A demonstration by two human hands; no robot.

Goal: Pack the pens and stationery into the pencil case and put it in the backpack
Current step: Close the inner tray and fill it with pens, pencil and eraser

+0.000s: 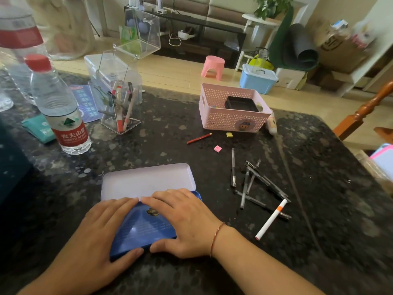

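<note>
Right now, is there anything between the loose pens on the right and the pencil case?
Nothing visible. No object lies on the stretch of table between the pens and the pencil case. The left hand and right hand rest on its blue half; its pale half is uncovered.

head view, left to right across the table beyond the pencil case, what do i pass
water bottle → clear pen holder → red pencil → pink eraser → yellow eraser → pen pile

One head-worn wide-angle camera looks forward and down, close over the dark table point(170, 145).
</note>
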